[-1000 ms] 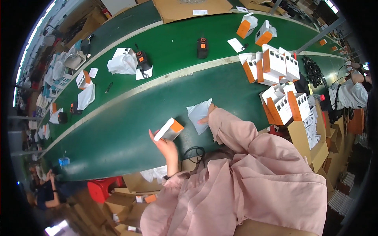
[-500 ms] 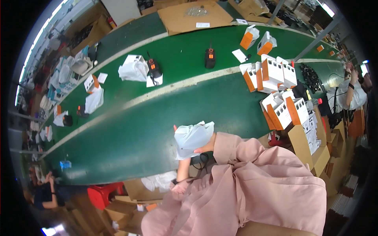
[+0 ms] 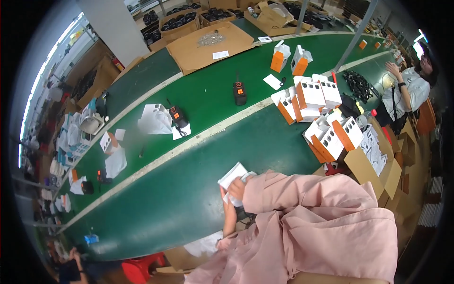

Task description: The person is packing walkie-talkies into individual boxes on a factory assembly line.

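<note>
Both my hands are together at the near edge of the green conveyor table [image 3: 189, 189], close to my body. My right hand [image 3: 238, 186] comes out of a pink sleeve and grips a white plastic-wrapped package [image 3: 231, 175] from the side. From below, my left hand [image 3: 229, 204] holds the same package at its lower end. What is inside the wrapping is hidden. A dark object [image 3: 244, 216] lies just under my hands, mostly covered by the sleeve.
Two black-and-orange devices [image 3: 240, 92] [image 3: 178, 116] and a white bag [image 3: 153, 119] sit on the far belt. White-and-orange boxes [image 3: 309, 97] stack at the right above an open carton [image 3: 371, 165]. A co-worker [image 3: 406, 90] sits far right. A red stool [image 3: 142, 267] stands below.
One second ago my left hand held a small white-and-orange box and my right a white bag. The two came together, and now both hands hold the wrapped package closer to my body.
</note>
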{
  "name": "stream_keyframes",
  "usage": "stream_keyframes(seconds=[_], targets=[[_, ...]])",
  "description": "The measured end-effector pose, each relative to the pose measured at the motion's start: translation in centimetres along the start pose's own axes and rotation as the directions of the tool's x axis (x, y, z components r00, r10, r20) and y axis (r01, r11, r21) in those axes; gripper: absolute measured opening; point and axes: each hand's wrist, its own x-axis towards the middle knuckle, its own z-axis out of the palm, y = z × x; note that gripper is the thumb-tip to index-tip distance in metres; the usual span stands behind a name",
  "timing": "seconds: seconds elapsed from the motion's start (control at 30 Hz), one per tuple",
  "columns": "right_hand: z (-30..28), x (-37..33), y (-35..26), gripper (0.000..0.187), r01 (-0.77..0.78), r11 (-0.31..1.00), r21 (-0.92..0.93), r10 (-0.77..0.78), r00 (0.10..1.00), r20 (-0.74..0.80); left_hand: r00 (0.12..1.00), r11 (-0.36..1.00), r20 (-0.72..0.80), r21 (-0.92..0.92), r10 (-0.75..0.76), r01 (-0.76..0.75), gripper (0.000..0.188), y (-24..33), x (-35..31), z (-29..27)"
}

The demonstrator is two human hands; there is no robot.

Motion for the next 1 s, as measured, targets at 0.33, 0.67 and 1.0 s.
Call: stream_keyframes(seconds=[0.33, 0.67, 1.0], targets=[[4.0, -4.4, 4.2, 0.083, 0.203, 0.844, 0.496, 0.193, 0.748, -0.635, 0.961, 0.739, 0.264, 0.632, 0.079, -0.234, 0.077, 1.6, 6.6, 1.8], [5.0, 4.0, 27.6, 0.067, -0.360, 0.423, 0.832, 0.866, 0.430, -0.254, 0.902, 0.563, 0.036, 0.770, 0.431, -0.300, 0.074, 7.5, 36.7, 8.2], [9.9, 14.7, 39.1, 0.086, -0.442, -0.024, 0.897, 0.938, 0.300, 0.173, 0.737, 0.153, -0.004, 0.979, 0.675, -0.134, 0.046, 18.8, 36.5, 6.3]])
